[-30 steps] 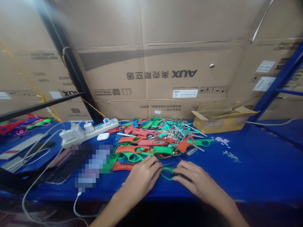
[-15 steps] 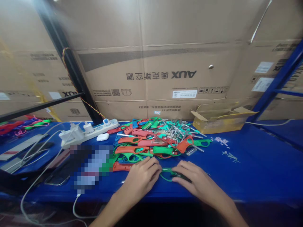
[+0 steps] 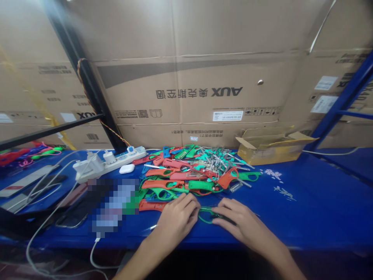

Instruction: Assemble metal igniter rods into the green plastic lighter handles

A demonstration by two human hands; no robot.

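**Two-Handed Hold, Lower Centre of Frame**

The left hand and right hand were set apart, each closed on one end of a green casing low over the table; the fingers hid the exact grip. Holding both ends probably kept the exposed loop steady. The pile of coloured casings lay just beyond, at frame centre, presumably for short reach, and limited forward movement. Blue surface at lower right gave sideways room, below the open carton and small pale pieces. The front edge passed beneath the forearms.
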